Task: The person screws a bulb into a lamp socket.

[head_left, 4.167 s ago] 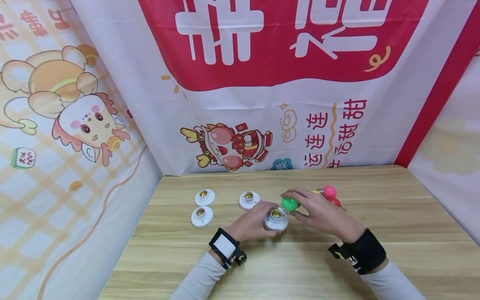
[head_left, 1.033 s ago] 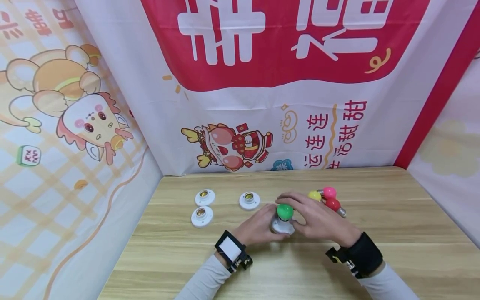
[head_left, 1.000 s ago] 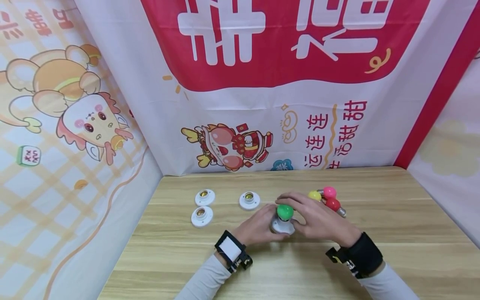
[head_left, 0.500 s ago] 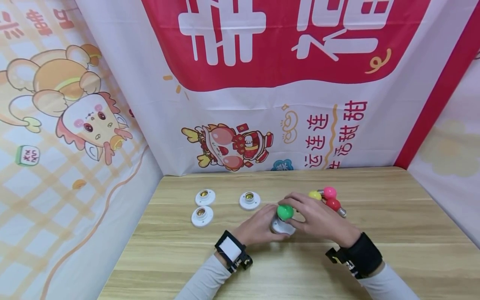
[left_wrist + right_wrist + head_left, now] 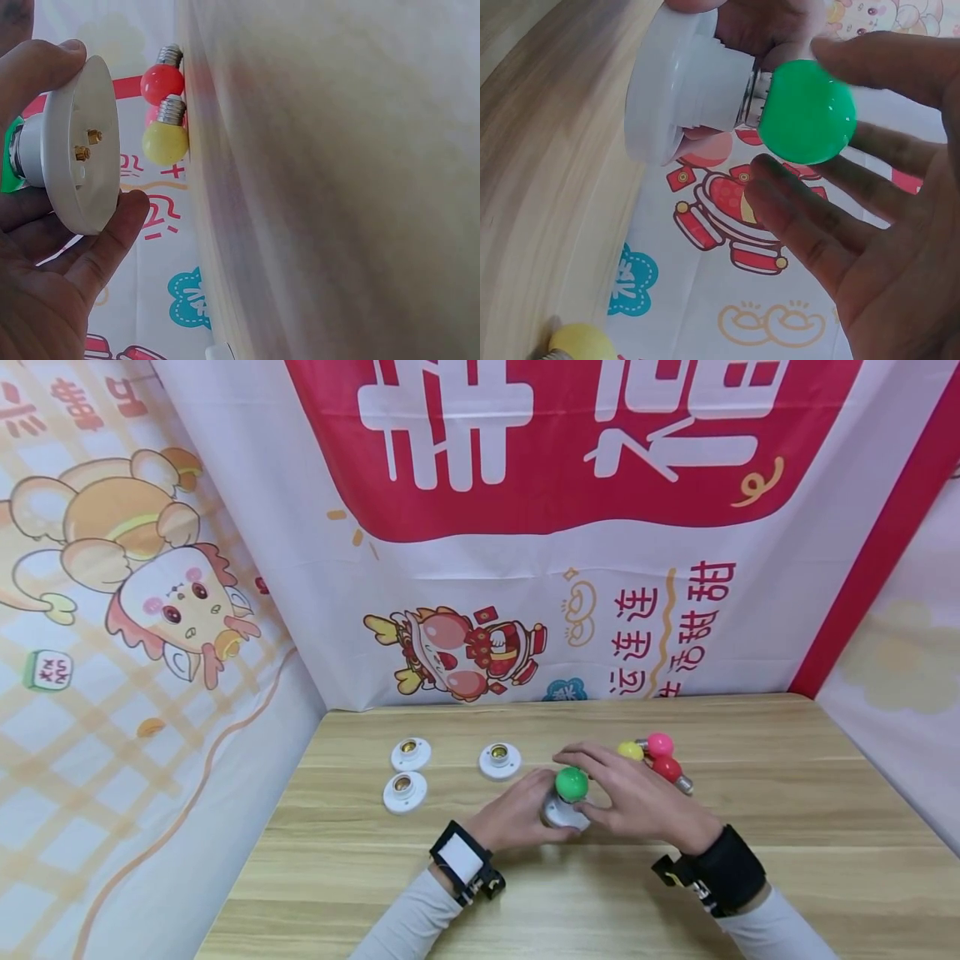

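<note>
Thread [image 5: 754,97] of the green bulb [image 5: 572,784] shows only as a strip of metal at the mouth of the white lamp socket [image 5: 660,90], the rest hidden. The left hand [image 5: 517,810] grips that socket by its rim; the right hand [image 5: 637,797] spreads around the bulb, and whether it pinches or merely surrounds it I cannot tell. In the left wrist view the green bulb is cut off at the edge, and the pink bulb [image 5: 660,744] is mostly hidden behind the yellow bulb [image 5: 630,751]; the red bulb [image 5: 666,767] lies beside them. The table [image 5: 645,893] has a pale wood grain; a printed cloth [image 5: 450,560] in white and red hangs behind it, a checked cloth [image 5: 82,760] on the left. Three more sockets [image 5: 499,761] sit mouth up on the wood. The held socket is smooth and round, its hollow back showing two brass-coloured screws [image 5: 94,136]; the bulbs are glossy spheres.
</note>
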The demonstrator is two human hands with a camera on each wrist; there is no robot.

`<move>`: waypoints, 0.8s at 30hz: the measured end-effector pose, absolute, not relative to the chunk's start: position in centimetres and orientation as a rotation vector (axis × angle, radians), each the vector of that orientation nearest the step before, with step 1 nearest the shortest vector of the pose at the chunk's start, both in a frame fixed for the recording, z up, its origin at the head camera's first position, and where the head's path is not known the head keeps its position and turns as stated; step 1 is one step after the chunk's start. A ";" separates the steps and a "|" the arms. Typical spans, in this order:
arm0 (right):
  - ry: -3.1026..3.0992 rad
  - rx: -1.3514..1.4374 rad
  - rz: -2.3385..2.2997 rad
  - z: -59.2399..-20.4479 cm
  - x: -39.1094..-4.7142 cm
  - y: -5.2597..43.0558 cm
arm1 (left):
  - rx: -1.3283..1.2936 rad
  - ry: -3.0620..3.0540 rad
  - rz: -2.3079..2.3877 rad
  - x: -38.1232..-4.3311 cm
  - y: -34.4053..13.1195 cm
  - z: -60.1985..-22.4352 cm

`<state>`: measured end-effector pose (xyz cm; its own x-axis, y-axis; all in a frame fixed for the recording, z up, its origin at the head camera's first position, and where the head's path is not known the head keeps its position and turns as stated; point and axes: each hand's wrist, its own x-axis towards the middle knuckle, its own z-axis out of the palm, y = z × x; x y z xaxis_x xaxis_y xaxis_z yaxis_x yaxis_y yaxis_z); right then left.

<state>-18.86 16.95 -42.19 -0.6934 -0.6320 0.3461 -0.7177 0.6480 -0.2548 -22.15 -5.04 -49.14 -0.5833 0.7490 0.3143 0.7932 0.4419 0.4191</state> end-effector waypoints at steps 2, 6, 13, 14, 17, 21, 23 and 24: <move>-2.637 1.125 0.547 -42.2 -18.8 17.0 | -1.396 -2.593 -0.831 -22.2 -5.1 -49.2; -2.648 1.147 0.537 -42.1 -18.8 17.1 | -1.400 -2.592 -0.844 -22.2 -5.1 -49.2; -2.654 1.117 0.540 -42.1 -18.7 17.1 | -1.384 -2.617 -0.849 -22.1 -5.1 -49.1; -2.647 1.113 0.548 -42.1 -18.7 17.1 | -1.378 -2.623 -0.847 -22.1 -5.1 -49.1; -2.616 1.105 0.574 -42.2 -18.8 17.0 | -1.367 -2.634 -0.843 -22.1 -5.1 -49.2; -2.589 1.098 0.583 -42.4 -19.0 17.0 | -1.368 -2.627 -0.844 -22.1 -5.2 -49.3; -2.589 1.097 0.582 -42.4 -19.1 16.9 | -1.372 -2.622 -0.846 -22.1 -5.2 -49.3; -2.593 1.089 0.575 -42.4 -19.1 16.9 | -1.373 -2.621 -0.847 -22.1 -5.2 -49.3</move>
